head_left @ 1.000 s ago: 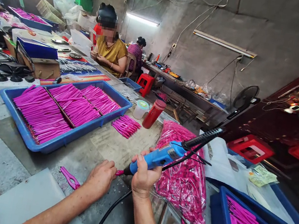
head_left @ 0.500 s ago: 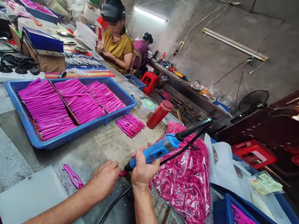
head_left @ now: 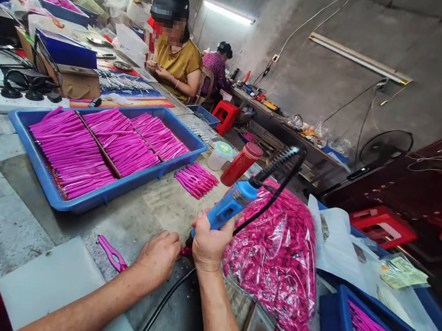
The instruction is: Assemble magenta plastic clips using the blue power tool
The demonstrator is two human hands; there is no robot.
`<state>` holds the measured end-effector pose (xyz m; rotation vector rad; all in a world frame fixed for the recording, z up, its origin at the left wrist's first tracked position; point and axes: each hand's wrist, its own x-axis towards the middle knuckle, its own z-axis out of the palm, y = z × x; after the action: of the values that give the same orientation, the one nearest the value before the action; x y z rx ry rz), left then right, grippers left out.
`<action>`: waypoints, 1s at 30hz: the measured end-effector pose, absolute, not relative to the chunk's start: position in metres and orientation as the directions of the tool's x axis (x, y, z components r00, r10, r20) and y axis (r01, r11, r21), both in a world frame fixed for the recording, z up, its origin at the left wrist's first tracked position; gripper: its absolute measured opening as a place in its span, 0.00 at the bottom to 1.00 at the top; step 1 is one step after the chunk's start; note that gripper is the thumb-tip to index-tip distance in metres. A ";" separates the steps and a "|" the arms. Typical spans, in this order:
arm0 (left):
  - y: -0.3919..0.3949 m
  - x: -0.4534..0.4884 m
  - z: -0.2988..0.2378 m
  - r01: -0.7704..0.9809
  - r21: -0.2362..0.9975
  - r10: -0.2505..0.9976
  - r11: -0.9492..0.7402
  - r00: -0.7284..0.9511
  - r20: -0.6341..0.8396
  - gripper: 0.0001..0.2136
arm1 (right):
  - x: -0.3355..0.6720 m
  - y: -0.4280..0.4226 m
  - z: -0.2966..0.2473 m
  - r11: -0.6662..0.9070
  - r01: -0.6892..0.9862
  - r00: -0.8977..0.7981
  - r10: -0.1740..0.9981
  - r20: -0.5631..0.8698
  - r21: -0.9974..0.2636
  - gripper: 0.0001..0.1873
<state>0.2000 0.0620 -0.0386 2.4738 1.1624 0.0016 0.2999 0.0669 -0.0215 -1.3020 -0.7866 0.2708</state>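
My right hand (head_left: 210,248) is wrapped round a blue electric screwdriver (head_left: 231,206). The tool leans up to the right, its black cable looping from the top, and its lower tip is mostly hidden by my fingers. Close beside it, my left hand (head_left: 159,256) is closed in a pinch on a small magenta plastic piece (head_left: 186,252), which meets the screwdriver's lower end. Most of that piece is covered by my hands. A magenta plastic handle with an oval opening (head_left: 113,254) lies on the table by my left forearm.
A blue tray (head_left: 81,203) of magenta pieces stands left, with a small pile (head_left: 196,180) beside it. A red bottle (head_left: 241,164) and lidded cup (head_left: 219,157) stand behind. A plastic bag of magenta parts (head_left: 273,255) lies right. A co-worker (head_left: 177,63) sits across the table.
The screwdriver stands more upright, its top having swung left. My left hand stays closed on the magenta piece. The whole view has shifted slightly.
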 end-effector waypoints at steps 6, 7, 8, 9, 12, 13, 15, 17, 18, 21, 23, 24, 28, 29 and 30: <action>0.065 0.201 -0.044 0.730 0.421 0.744 -0.539 0.646 -0.169 0.12 | 0.298 0.078 -0.019 0.155 0.421 0.641 0.646 0.415 -0.893 0.10; 0.065 0.201 -0.044 0.725 0.430 0.742 -0.538 0.650 -0.167 0.12 | 0.298 0.079 -0.019 0.150 0.432 0.637 0.648 0.418 -0.889 0.10; 0.065 0.200 -0.044 0.722 0.435 0.742 -0.538 0.651 -0.163 0.12 | 0.297 0.079 -0.019 0.143 0.433 0.642 0.643 0.416 -0.890 0.11; 0.065 0.200 -0.044 0.719 0.438 0.742 -0.539 0.651 -0.157 0.12 | 0.297 0.078 -0.019 0.139 0.426 0.650 0.640 0.410 -0.894 0.11; 0.064 0.199 -0.045 0.709 0.434 0.738 -0.555 0.661 -0.136 0.12 | 0.295 0.072 -0.019 0.177 0.348 0.677 0.631 0.377 -0.921 0.12; 0.064 0.199 -0.045 0.707 0.426 0.735 -0.564 0.665 -0.130 0.12 | 0.295 0.068 -0.018 0.204 0.310 0.689 0.624 0.368 -0.928 0.13; 0.064 0.198 -0.046 0.703 0.399 0.727 -0.589 0.677 -0.118 0.11 | 0.295 0.059 -0.011 0.273 0.235 0.728 0.587 0.355 -0.933 0.14; 0.066 0.197 -0.045 0.699 0.359 0.717 -0.619 0.689 -0.106 0.11 | 0.297 0.047 -0.001 0.353 0.174 0.778 0.523 0.349 -0.919 0.15; 0.067 0.196 -0.044 0.697 0.337 0.710 -0.633 0.696 -0.107 0.11 | 0.298 0.040 0.005 0.401 0.143 0.803 0.488 0.343 -0.905 0.17; 0.072 0.184 -0.033 0.687 0.283 0.684 -0.670 0.719 -0.124 0.10 | 0.305 0.018 0.019 0.483 0.104 0.841 0.424 0.336 -0.869 0.19; 0.076 0.171 -0.022 0.670 0.275 0.666 -0.690 0.736 -0.122 0.10 | 0.309 0.003 0.022 0.503 0.111 0.847 0.403 0.347 -0.857 0.19; 0.078 0.163 -0.018 0.657 0.277 0.655 -0.701 0.747 -0.112 0.09 | 0.312 -0.004 0.022 0.508 0.113 0.848 0.398 0.350 -0.854 0.19; 0.083 0.133 -0.012 0.602 0.261 0.597 -0.754 0.795 -0.110 0.09 | 0.319 -0.024 0.016 0.489 0.111 0.872 0.369 0.321 -0.865 0.18; 0.085 0.126 -0.015 0.598 0.246 0.588 -0.763 0.800 -0.118 0.09 | 0.320 -0.028 0.014 0.488 0.102 0.880 0.362 0.307 -0.867 0.18; 0.086 0.120 -0.019 0.596 0.230 0.585 -0.769 0.802 -0.124 0.10 | 0.322 -0.031 0.012 0.489 0.088 0.886 0.359 0.293 -0.868 0.18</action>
<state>0.1201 0.0856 -0.0188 2.7317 0.9125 -0.0655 0.3219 -0.0313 0.0122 -1.0568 -0.4751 0.1724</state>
